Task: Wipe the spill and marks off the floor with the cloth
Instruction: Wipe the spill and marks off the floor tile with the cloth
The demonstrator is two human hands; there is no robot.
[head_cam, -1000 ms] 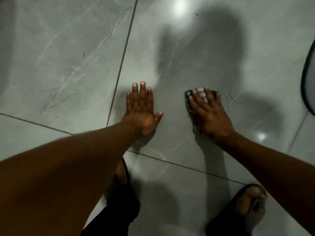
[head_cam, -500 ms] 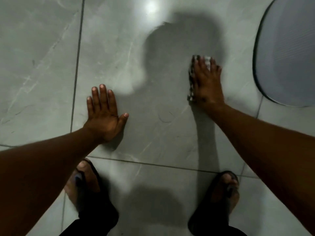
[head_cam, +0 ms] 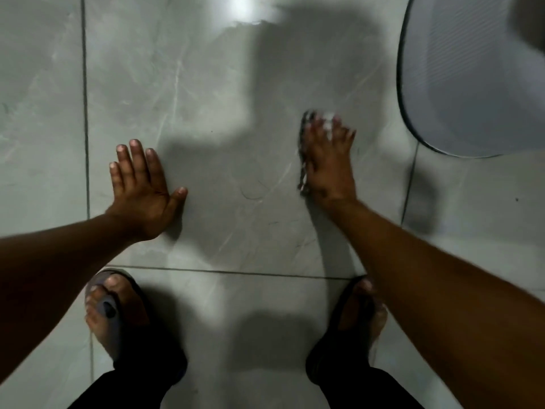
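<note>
- The cloth (head_cam: 303, 149) is mostly hidden under the right hand (head_cam: 328, 163); only a blurred checked edge shows along the hand's left side and a pale bit between the fingertips.
- That right hand lies flat with fingers spread, pressing the cloth onto the floor (head_cam: 206, 113) — motion blur smears both, so no curl of the fingers around the fabric can be made out.
- The left hand (head_cam: 141, 190) is splayed wide, palm down on the bare tile, holding nothing.
- No spill is plain to see; a few thin dark curved marks (head_cam: 253, 193) lie on the tile between the hands, nearer the right one.
- A rounded grey mat (head_cam: 472, 78) with a dark rim and fine ribbing is cut off at the top right corner, near the cloth but apart from it.
- Two feet in dark sandals stand below the hands — the left sandal (head_cam: 118, 314) and the right sandal (head_cam: 354, 320), the latter partly covered by the forearm.
- The floor is glossy grey marble-look tile with pale veins, dark grout lines, heavy shadows and a bright light reflection at the top.
</note>
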